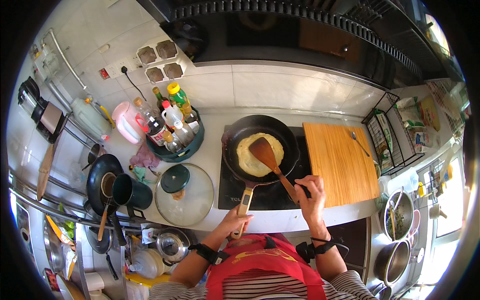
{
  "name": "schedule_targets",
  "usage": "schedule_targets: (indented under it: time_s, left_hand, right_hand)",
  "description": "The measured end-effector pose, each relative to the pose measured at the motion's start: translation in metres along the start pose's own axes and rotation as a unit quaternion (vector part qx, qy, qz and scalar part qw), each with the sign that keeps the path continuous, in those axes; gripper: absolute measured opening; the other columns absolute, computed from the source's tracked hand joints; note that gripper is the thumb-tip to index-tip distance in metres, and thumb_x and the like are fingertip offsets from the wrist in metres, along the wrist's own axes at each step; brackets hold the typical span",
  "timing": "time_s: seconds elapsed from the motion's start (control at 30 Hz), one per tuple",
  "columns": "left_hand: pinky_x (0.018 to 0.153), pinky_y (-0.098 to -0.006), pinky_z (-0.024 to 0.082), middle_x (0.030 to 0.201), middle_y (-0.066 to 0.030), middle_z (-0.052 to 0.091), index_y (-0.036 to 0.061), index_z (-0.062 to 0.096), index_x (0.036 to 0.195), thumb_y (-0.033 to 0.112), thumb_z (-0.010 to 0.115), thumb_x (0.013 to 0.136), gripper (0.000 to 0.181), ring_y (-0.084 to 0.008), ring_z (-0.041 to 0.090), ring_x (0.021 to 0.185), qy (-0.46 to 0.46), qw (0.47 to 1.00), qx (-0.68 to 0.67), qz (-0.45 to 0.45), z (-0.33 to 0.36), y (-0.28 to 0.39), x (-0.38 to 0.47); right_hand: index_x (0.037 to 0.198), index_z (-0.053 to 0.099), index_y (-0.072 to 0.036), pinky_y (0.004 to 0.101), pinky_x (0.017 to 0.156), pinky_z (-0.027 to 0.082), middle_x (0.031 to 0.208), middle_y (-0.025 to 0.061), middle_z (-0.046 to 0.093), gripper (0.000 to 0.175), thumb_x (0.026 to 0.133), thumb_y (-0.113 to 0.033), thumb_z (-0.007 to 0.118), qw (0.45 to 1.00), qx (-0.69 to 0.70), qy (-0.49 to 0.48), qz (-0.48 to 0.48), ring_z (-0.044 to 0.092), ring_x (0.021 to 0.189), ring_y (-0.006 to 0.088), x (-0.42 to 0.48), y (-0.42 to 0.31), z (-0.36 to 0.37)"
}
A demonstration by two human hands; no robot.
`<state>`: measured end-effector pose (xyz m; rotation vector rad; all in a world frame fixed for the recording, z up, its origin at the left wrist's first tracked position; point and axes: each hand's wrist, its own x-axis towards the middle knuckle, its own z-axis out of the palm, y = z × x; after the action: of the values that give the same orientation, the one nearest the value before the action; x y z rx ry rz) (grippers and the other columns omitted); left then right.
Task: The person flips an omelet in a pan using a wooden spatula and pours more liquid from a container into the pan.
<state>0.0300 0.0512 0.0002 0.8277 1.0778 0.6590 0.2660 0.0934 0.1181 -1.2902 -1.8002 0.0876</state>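
My left hand (236,222) grips the light-coloured handle of a black frying pan (229,150), which sits on a black induction cooktop (229,195). A round, pale yellow pancake (245,155) lies in the pan. Over it rests the broad head of a brown wooden spatula (263,150), its handle slanting down to the right. At the end of that handle is my right hand (313,197), fingers bent; whether they close on the handle is not clear.
A wooden cutting board (337,165) with a metal spoon (360,143) on it adjoins the cooktop's right side. Left of the cooktop lie a glass lid (202,195) and a green basket (198,138) of bottles. A range hood (300,41) hangs above; a wire rack (403,165) stands right.
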Motion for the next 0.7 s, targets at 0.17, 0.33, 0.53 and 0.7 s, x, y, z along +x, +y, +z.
schedule_targets:
  time_s: [0.17,0.33,0.53,0.7]
  left_hand:
    - [0.042,-0.0272,0.045,0.063,-0.0036,0.053,0.0054,0.046,0.102,0.014,0.068,0.082,0.032,-0.0129,0.053,0.045,0.006,1.0,-0.009,-0.028,-0.004,0.0,0.004]
    - [0.04,-0.0266,0.043,0.061,-0.0046,0.053,0.0039,0.045,0.098,0.013,0.067,0.082,0.029,-0.0142,0.052,0.043,0.001,1.0,-0.006,0.002,-0.006,0.005,0.004]
    - [0.042,-0.0266,0.043,0.06,-0.0047,0.053,0.004,0.044,0.094,0.013,0.066,0.082,0.026,-0.0144,0.052,0.043,0.011,1.0,-0.009,-0.009,-0.004,0.007,0.001]
    - [0.043,-0.0267,0.044,0.062,-0.0042,0.053,0.0042,0.045,0.094,0.014,0.065,0.083,0.025,-0.0137,0.052,0.045,0.011,1.0,-0.008,-0.009,-0.001,0.009,-0.002]
  right_hand:
    - [0.072,0.057,-0.007,0.0324,0.057,0.033,0.077,0.0049,0.043,0.02,0.061,-0.005,0.075,0.93,0.331,0.097,-0.127,0.041,0.066,0.0202,0.037,-0.074,-0.081]
    - [0.068,0.049,-0.008,0.0322,0.062,0.031,0.078,0.0057,0.029,0.017,0.082,-0.012,0.059,0.856,0.465,0.139,-0.18,0.035,0.077,0.0174,0.058,-0.153,-0.13]
    - [0.072,0.06,-0.019,0.0277,0.064,0.024,0.08,-0.0039,0.041,0.014,0.077,-0.018,0.073,0.785,0.619,-0.018,-0.022,0.032,0.073,0.0124,0.047,-0.166,-0.143]
    - [0.069,0.067,-0.017,0.029,0.069,0.026,0.083,-0.0093,0.049,0.008,0.075,-0.016,0.072,0.79,0.609,0.06,0.033,0.039,0.076,0.0099,0.037,-0.182,-0.147]
